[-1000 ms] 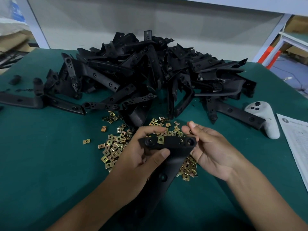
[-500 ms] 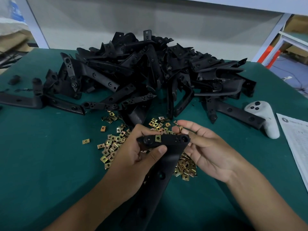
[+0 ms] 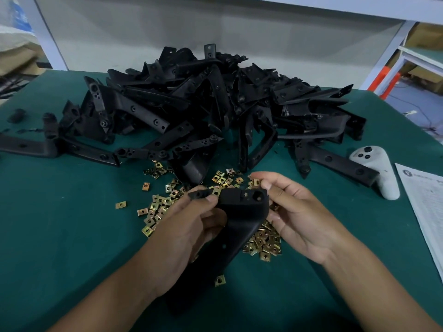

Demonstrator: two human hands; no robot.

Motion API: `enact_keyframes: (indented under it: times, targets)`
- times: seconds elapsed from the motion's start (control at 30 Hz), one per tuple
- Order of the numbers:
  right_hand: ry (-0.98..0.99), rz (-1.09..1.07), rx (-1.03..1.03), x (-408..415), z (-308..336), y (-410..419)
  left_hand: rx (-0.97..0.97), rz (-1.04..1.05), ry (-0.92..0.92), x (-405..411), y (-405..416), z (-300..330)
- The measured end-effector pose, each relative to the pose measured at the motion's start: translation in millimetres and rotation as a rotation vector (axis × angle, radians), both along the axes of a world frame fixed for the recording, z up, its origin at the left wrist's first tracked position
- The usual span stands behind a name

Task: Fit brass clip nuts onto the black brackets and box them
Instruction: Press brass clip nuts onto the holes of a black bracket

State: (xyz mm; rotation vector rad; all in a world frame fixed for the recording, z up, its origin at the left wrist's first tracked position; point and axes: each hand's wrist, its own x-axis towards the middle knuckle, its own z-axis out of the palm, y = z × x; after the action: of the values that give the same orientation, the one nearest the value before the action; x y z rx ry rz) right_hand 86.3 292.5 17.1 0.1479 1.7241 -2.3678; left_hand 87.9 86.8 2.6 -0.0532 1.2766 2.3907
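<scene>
Head view: left hand (image 3: 189, 226) fingers grip the bracket (image 3: 230, 226), long axis pointing away; right hand (image 3: 299, 216) pinches a clip nut (image 3: 256, 182).

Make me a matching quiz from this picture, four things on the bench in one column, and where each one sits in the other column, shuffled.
Things
1. held bracket
2. pile of black brackets
3. white controller
4. printed sheet

Places
A. at the table's right edge
B. heaped at the back of the green table
C. gripped by the left hand, above the loose brass clip nuts
D. between the pile and the paper, right of the right hand

Pairs: 1-C, 2-B, 3-D, 4-A
</scene>
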Motion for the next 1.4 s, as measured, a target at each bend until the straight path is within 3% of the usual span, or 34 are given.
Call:
enact_keyframes:
  times: [0.17, 0.37, 0.6, 0.83, 1.4]
  targets:
    - [0.016, 0.007, -0.015, 1.8, 3.3, 0.3, -0.071, -0.097, 0.158, 1.4, -6.5, 2.3]
    - [0.11, 0.026, 0.039, 5.9, 6.5, -1.3, -0.134, -0.062, 0.309, -0.7, -10.7, 3.6]
    - [0.307, 0.019, 0.304, 10.8, 4.1, -3.5, -0.377, -0.021, 0.529, -0.5, -9.0, -0.5]
    - [0.441, -0.083, 0.517, 13.6, 6.0, -7.0, -0.412, -0.009, 0.574, 0.3, -9.9, 2.0]
    - [0.403, -0.038, 0.496, 13.1, 6.0, -4.8, -0.384, -0.031, 0.567, 0.5, -10.7, -0.5]
